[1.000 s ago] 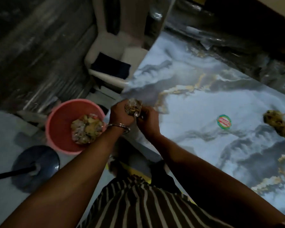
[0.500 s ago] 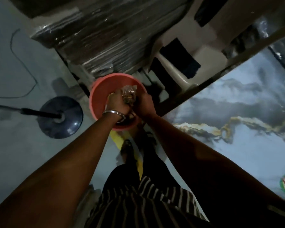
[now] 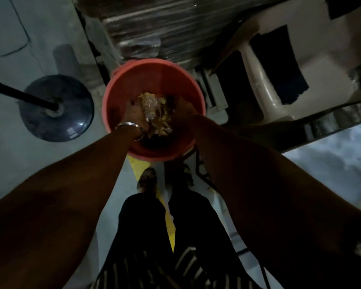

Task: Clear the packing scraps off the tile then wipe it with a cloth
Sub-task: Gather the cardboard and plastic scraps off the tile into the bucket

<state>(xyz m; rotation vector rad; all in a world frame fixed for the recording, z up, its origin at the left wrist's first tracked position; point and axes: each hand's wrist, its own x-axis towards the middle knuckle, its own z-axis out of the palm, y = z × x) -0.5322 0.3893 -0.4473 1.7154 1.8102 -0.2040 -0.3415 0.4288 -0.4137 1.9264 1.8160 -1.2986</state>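
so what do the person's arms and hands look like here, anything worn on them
Both forearms are bare, with no sleeves in view and no gloves on either hand. The left hand has a plain silver metal bangle round its wrist. The right hand and its wrist show nothing worn, as far as the dim light allows. No rings or markings can be made out.

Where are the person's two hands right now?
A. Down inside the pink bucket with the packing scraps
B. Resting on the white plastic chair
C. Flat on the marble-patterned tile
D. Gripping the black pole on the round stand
A. Both the left hand and the right hand reach past the rim of the pink bucket, on either side of the crumpled packing scraps.
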